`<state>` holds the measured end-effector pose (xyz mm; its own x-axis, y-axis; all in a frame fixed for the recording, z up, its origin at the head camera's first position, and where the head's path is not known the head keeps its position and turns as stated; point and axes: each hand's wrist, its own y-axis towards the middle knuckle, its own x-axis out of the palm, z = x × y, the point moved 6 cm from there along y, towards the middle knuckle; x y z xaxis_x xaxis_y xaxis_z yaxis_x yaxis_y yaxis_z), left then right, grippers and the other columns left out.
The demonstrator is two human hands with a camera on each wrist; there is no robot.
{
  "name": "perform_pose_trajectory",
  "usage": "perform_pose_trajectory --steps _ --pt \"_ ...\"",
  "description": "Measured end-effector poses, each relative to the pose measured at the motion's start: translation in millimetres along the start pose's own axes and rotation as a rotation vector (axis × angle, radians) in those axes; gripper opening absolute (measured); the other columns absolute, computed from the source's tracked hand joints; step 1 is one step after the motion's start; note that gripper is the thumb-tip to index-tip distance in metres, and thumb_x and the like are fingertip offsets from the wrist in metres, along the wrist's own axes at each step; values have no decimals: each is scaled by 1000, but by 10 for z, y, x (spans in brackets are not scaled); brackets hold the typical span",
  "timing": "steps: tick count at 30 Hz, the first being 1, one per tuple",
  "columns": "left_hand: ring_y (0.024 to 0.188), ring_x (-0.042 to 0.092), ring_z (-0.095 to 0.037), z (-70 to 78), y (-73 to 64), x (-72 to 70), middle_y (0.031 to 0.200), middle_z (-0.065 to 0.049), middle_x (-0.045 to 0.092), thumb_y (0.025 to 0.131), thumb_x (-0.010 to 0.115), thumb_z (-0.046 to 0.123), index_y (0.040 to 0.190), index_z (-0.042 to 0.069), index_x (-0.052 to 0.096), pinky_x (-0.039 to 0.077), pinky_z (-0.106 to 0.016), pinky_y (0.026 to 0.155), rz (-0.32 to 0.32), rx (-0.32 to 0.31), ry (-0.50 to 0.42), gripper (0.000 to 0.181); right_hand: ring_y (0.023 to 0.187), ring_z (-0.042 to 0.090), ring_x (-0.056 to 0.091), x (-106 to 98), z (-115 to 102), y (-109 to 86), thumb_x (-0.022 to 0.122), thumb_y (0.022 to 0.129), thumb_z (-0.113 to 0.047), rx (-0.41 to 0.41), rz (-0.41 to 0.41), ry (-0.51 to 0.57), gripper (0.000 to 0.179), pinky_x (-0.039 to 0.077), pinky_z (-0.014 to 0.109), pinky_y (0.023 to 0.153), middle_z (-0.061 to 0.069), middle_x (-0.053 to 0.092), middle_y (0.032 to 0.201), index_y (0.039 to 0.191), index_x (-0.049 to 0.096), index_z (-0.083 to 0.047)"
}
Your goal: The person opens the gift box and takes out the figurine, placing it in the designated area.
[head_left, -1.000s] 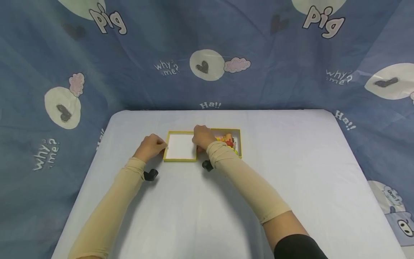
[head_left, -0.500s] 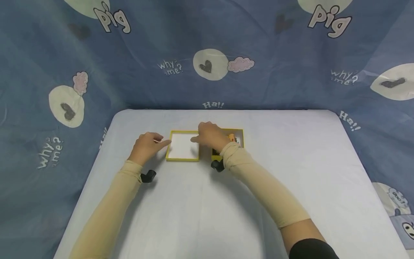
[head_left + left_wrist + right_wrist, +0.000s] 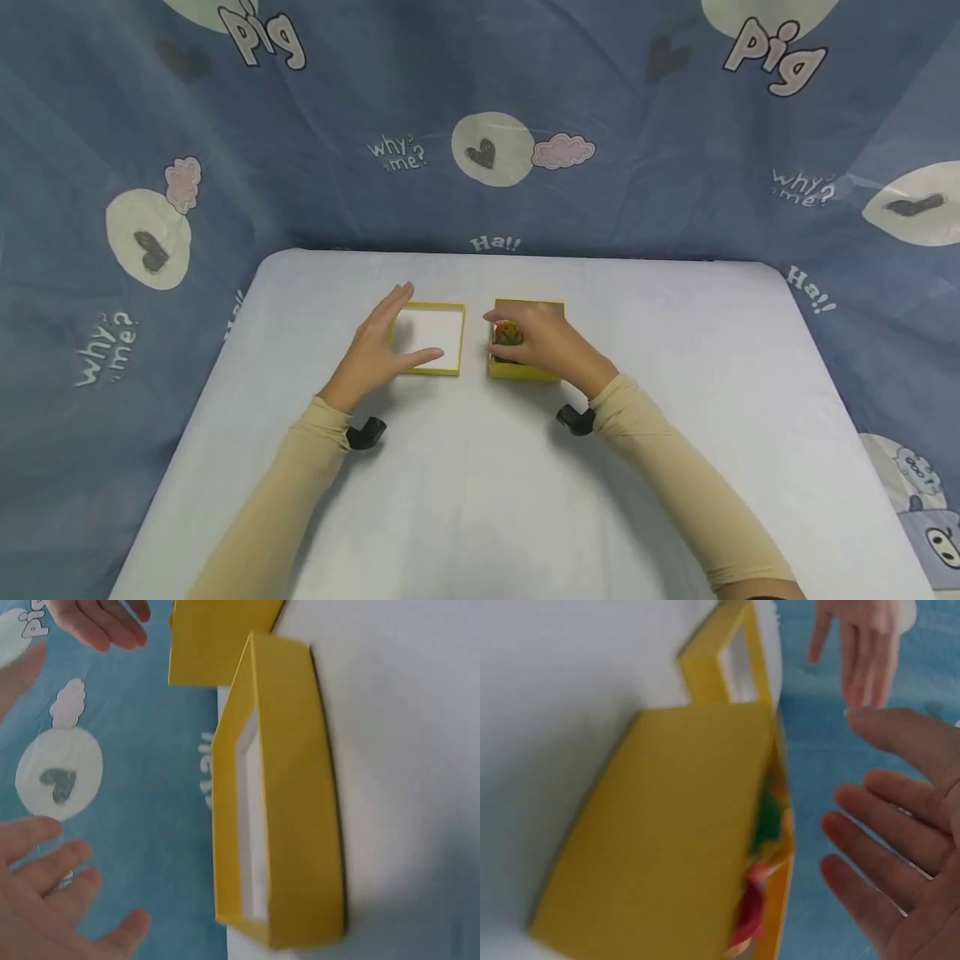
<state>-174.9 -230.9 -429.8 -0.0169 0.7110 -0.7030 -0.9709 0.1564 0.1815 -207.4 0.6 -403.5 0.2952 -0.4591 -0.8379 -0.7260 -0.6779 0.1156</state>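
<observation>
A shallow yellow lid-like tray [image 3: 461, 340] with a white inside lies on the white table. My left hand [image 3: 375, 350] hovers over its left side, thumb and fingers spread and holding nothing. To the right stands a deeper yellow box [image 3: 525, 372], with small colourful toy-like figures [image 3: 508, 333] inside. Over this box is my right hand [image 3: 551, 340], hiding part of the contents. In the right wrist view, its fingers [image 3: 877, 862] are straight and apart, beside the box's opening, where green and red pieces [image 3: 751, 907] show.
The white tabletop [image 3: 465, 500] extends around both containers. Behind it hangs a blue printed cloth [image 3: 337, 200], which also runs down along the left and right sides.
My left hand has let go of the tray's left edge and spread open above it. My right hand has moved right, from the tray's right edge to over the box.
</observation>
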Motion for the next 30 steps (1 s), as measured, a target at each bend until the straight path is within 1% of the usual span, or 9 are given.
perform_pose_trajectory --steps 2,5,9,13,15,17,22,25,30 --pt "151 17 -17 57 24 101 162 7 21 68 82 56 154 34 22 26 -56 118 -24 36 -19 108 88 18 66 -12 24 -82 78 83 -32 -48 37 -26 36 55 31 78 0 70 101 113 65 -15" --pt "151 15 -13 99 63 272 163 10 17 66 82 59 154 37 17 26 -55 119 -80 68 -37 112 83 17 62 -18 79 -166 79 83 -31 -76 73 -47 38 54 32 74 0 68 101 115 63 -17" --pt "151 17 -13 133 131 485 163 9 17 63 80 65 154 38 15 27 -51 119 -150 86 -44 115 99 15 65 -8 195 -219 80 82 -31 -34 89 -65 52 56 37 87 0 68 119 129 61 -18" --pt "150 21 -17 159 220 641 163 5 19 60 79 71 155 38 13 27 -48 120 -214 87 -17 120 96 14 64 33 301 -221 80 81 -34 -9 68 -73 57 55 36 86 0 69 114 130 61 -15" --pt "150 21 -20 177 264 700 163 5 20 59 78 73 156 36 13 27 -49 120 -248 85 7 122 89 13 62 48 332 -219 80 81 -34 -17 60 -78 54 55 34 81 -1 69 105 128 62 -15" --pt "149 22 -23 184 297 756 163 3 20 59 77 74 157 31 14 26 -51 119 -276 94 22 124 86 11 61 74 354 -215 80 81 -35 -23 52 -87 52 54 32 79 -4 67 99 126 62 -15" --pt "150 20 -23 192 363 879 163 4 17 57 77 76 157 31 11 26 -51 119 -325 83 15 128 78 11 57 111 386 -199 80 81 -34 -35 49 -77 41 51 28 70 -5 63 89 115 64 -17" --pt "150 18 -19 191 391 936 163 7 15 55 77 77 157 33 9 26 -50 120 -339 63 1 130 75 12 56 117 401 -183 81 80 -33 -35 51 -58 37 48 26 66 -4 62 85 108 63 -18" --pt "151 15 -19 187 427 1004 163 9 12 52 76 79 156 37 6 26 -51 119 -354 52 2 132 78 10 56 138 429 -166 81 80 -31 -25 40 -68 41 49 24 71 -7 62 89 114 64 -16"
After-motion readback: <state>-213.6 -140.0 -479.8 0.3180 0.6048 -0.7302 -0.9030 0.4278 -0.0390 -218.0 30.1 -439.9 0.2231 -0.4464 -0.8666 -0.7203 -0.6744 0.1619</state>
